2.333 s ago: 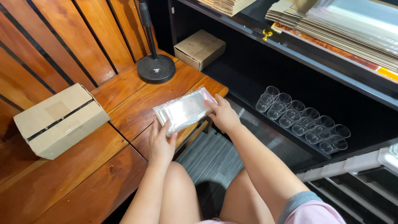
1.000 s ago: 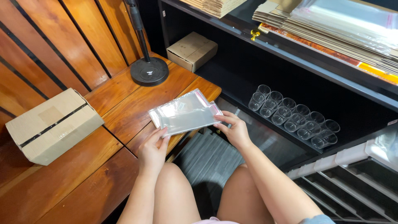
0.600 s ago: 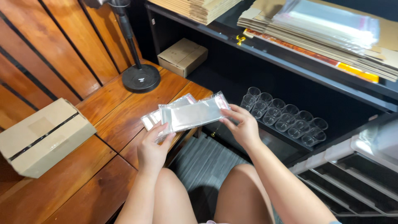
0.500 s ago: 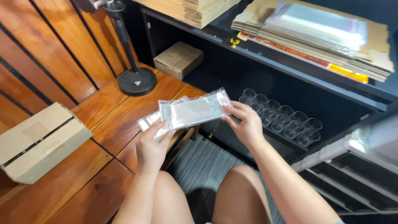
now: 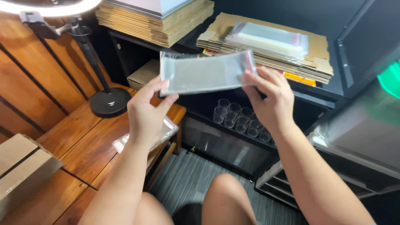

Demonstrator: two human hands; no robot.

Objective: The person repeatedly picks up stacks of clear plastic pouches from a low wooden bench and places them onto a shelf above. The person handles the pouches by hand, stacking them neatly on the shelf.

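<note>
One wooden table (image 5: pixel 75 137) filled the left of the view, and one dark shelf unit (image 5: pixel 325 89) ran across the right. Two stacks of flattened cardboard (image 5: pixel 162 23) lay on top of that unit, the right stack carrying one pile of clear plastic sleeves (image 5: pixel 271 37). Two small cardboard boxes showed: one (image 5: pixel 21 166) at the table's near left edge, one (image 5: pixel 143 74) at the back beside the shelf. One ring lamp stood on a black round base (image 5: pixel 110 102) on the table. A cluster of small clear cups (image 5: pixel 241 121), about ten, too crowded to count surely, sat on a lower shelf.

One clear plastic bag (image 5: pixel 204 73) was held up in the air in front of the shelf, above the cups. It was a flat, oblong, see-through sleeve, slightly greyish and glossy, with a thin reddish strip at its right end. A second small bundle of the same clear bags (image 5: pixel 160 131) lay on the table's edge under the left wrist.

The left hand (image 5: pixel 146 112) was half open, thumb and forefinger pinching the bag's left end, the other fingers loosely curled. The right hand (image 5: pixel 271 98) pinched the right end between thumb and fingertips, fingers spread loosely.
</note>
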